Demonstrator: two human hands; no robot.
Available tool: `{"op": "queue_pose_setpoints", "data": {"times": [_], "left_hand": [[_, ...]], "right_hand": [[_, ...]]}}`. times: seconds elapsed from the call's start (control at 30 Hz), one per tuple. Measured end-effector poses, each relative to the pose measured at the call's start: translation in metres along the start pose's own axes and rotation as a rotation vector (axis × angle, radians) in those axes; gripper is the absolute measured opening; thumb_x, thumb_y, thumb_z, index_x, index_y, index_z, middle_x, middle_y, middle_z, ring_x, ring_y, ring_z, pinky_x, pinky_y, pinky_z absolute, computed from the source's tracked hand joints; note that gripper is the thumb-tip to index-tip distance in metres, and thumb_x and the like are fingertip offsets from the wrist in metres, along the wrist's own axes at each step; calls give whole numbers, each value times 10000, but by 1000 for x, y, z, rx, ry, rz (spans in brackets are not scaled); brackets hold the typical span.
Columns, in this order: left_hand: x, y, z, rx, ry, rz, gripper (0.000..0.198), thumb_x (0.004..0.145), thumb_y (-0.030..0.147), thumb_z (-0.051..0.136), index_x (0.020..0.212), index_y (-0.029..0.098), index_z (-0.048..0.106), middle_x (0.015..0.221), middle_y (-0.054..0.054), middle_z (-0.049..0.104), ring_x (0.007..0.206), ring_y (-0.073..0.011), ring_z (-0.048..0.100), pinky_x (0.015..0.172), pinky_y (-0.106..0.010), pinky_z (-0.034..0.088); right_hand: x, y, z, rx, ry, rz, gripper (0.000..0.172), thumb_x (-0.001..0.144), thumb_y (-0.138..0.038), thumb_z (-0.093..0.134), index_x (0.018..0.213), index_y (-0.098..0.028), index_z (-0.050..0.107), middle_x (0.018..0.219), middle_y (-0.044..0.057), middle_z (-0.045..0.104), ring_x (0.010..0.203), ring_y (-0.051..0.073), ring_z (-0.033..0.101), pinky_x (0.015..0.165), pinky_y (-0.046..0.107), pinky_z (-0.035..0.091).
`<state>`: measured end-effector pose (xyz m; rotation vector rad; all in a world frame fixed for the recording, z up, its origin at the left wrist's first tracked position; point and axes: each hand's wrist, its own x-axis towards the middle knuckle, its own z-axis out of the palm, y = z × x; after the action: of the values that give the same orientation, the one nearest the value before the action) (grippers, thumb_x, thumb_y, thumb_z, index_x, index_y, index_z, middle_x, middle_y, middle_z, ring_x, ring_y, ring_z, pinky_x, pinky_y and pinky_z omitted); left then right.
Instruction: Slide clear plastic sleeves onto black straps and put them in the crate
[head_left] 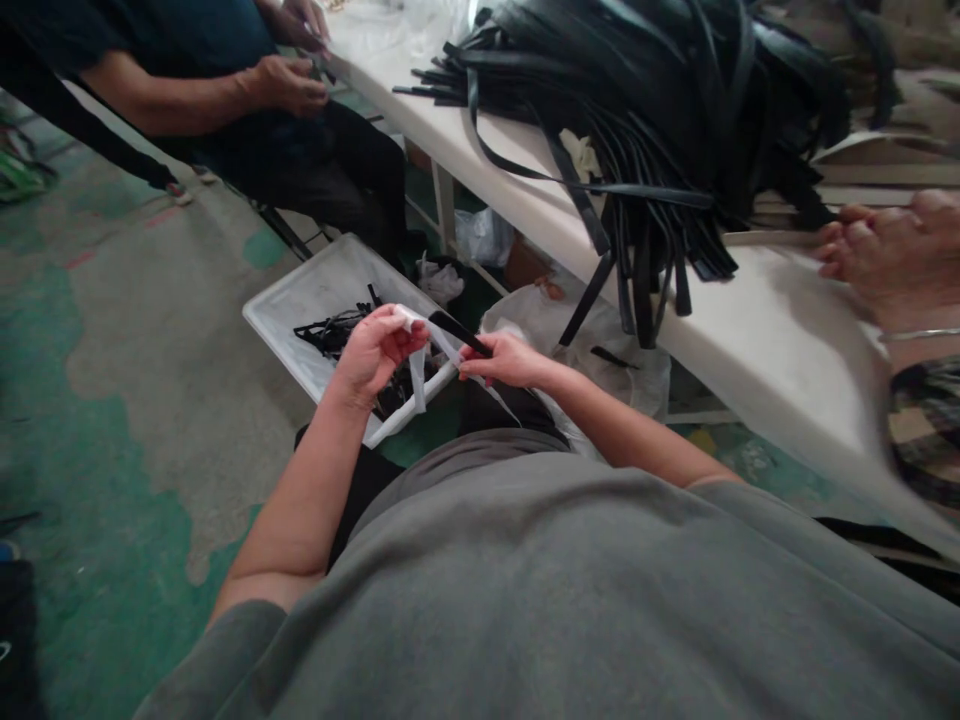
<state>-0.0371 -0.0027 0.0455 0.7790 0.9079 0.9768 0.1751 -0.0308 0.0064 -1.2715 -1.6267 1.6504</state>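
Note:
My left hand (pixel 379 350) pinches a thin white strip (pixel 418 378), whose loose end hangs down over the bin's rim. My right hand (pixel 504 360) is closed on a short black strap (pixel 457 330) that points up and left toward my left hand. White strip material also runs between the two hands, and a narrow tail of it trails below my right hand. Beneath them stands a white plastic bin (pixel 281 318) with a tangle of black straps (pixel 330 335) inside.
A big heap of long black straps (pixel 645 120) lies on the white table (pixel 750 330), ends hanging over its edge. A clear plastic bag (pixel 637 385) is below. One co-worker's hands (pixel 289 85) are at upper left; another co-worker's hand (pixel 900 255) rests at right.

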Motion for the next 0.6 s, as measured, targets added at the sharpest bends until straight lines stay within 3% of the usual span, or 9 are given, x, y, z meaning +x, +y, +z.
{"op": "queue_pose_setpoints", "data": {"times": [0.13, 0.23, 0.33, 0.43, 0.6], "left_hand": [[8, 18, -14, -83, 134, 46, 122, 728, 260, 667, 747, 189, 569, 725, 14, 686, 687, -137, 679, 675, -233, 544], [7, 12, -17, -99, 162, 39, 201, 766, 367, 673, 782, 184, 592, 772, -9, 698, 735, -155, 689, 688, -245, 545], [-5, -15, -13, -15, 58, -42, 324, 701, 433, 741, 851, 168, 630, 854, -47, 718, 779, -182, 691, 691, -269, 542], [-22, -49, -3, 132, -62, -136, 418, 618, 367, 812, 946, 158, 660, 920, -64, 724, 808, -184, 678, 717, -279, 526], [-33, -81, 11, 197, 12, -90, 337, 606, 338, 787, 864, 146, 687, 749, -16, 682, 657, -128, 607, 684, -265, 487]], "right_hand": [[9, -24, 11, 132, -85, -62, 214, 740, -275, 694, 875, -113, 657, 676, 8, 675, 587, 98, 602, 426, 140, 432], [18, -38, 18, 191, 8, -84, 176, 754, -258, 695, 826, -113, 628, 639, 2, 668, 522, 80, 571, 408, 140, 424], [29, -47, 21, 216, 186, -82, 131, 786, -225, 673, 812, -121, 596, 642, -5, 669, 491, 67, 547, 392, 133, 411], [39, -52, 20, 184, 292, -59, 85, 808, -185, 642, 800, -123, 585, 631, -8, 661, 493, 65, 544, 385, 122, 394], [51, -46, 15, 131, 374, -75, 76, 813, -200, 628, 823, -131, 598, 632, -12, 658, 507, 62, 531, 393, 110, 378]]}}
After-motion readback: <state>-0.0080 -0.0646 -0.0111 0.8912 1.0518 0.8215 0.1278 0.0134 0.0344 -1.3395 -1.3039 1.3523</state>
